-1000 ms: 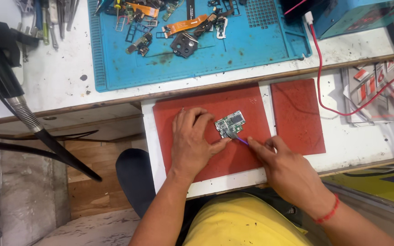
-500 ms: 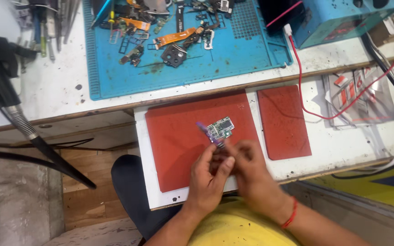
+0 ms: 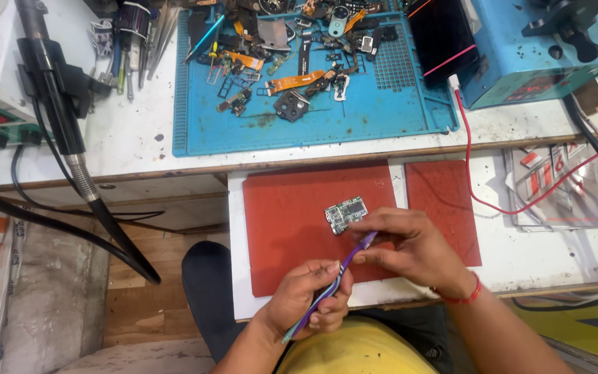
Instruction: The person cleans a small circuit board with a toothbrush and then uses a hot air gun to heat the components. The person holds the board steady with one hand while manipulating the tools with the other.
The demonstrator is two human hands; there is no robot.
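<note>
A white sheet with red stripes lies flat at the bench's right edge, under a red wire. Both hands have pulled back off the small circuit board, which sits alone on the red mat. Left hand is wrapped around a purple tool; right hand pinches its tip.

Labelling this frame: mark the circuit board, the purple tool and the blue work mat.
circuit board (image 3: 346, 214), head view, middle of its top face.
purple tool (image 3: 354, 253), head view, shaft between the two hands.
blue work mat (image 3: 354, 128), head view, bare lower part.
</note>
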